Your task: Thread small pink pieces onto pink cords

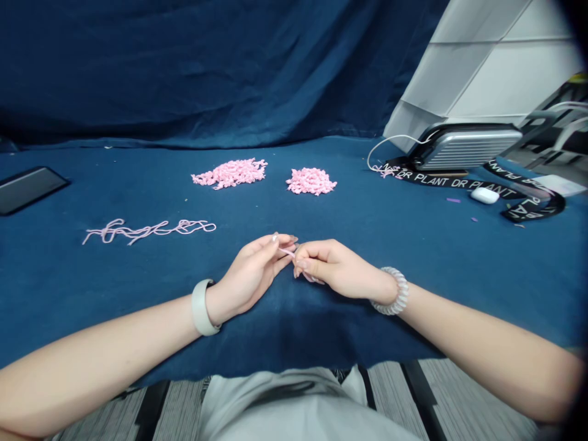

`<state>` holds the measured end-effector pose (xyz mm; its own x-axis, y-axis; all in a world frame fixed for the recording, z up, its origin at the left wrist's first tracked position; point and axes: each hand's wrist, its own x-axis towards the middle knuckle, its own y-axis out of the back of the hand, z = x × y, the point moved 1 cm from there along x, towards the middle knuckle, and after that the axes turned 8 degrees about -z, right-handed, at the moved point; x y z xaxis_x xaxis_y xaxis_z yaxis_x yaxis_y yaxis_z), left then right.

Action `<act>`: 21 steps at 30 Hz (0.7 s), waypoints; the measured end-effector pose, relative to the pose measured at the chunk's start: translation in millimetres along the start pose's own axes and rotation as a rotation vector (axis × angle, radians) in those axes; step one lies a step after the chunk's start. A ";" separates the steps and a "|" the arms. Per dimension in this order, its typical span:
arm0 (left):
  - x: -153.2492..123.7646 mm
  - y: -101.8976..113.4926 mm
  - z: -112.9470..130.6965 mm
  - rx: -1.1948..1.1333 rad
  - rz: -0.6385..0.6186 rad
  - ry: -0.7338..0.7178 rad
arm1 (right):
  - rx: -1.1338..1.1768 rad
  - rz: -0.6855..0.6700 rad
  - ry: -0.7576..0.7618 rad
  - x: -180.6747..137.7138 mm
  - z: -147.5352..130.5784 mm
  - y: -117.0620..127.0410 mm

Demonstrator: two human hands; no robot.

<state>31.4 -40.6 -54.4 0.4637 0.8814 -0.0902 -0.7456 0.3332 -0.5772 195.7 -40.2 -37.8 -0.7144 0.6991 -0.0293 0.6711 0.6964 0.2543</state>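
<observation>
My left hand [257, 269] and my right hand [335, 266] meet above the near middle of the cloth-covered table. Between them runs a short stretch of pink yarn [287, 252]. The left thumb and fingers pinch one side of it, and the right thumb and forefinger are closed on the other. A bit of yarn shows under the right fingers; the rest is hidden in the hands. Loose lengths of pink yarn [151, 231] lie tangled to the left. Beyond my hands sit two pink knotted yarn heaps, a wider one [232, 173] and a rounder one [311, 181].
A dark phone-like slab [34, 188] lies at the far left. At the right are a ribbed silver case [471, 150], a black lettered strap [436, 179], a white earbud case [484, 195] and small scraps. A blue curtain [206, 73] hangs behind the table.
</observation>
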 end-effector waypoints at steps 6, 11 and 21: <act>-1.6 -4.8 1.4 0.071 -0.197 -0.006 | 0.129 0.122 0.038 1.7 3.1 0.2; -1.3 -2.8 -0.7 0.101 -0.187 0.004 | 0.154 0.198 0.104 2.2 4.7 -3.8; 0.6 -3.0 -1.7 0.083 -0.188 -0.004 | 0.049 0.196 0.108 4.6 6.0 -9.5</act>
<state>34.7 -41.7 -54.1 0.5964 0.8025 0.0164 -0.6831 0.5181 -0.5147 187.2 -42.6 -46.2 -0.5844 0.8026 0.1201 0.8063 0.5575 0.1976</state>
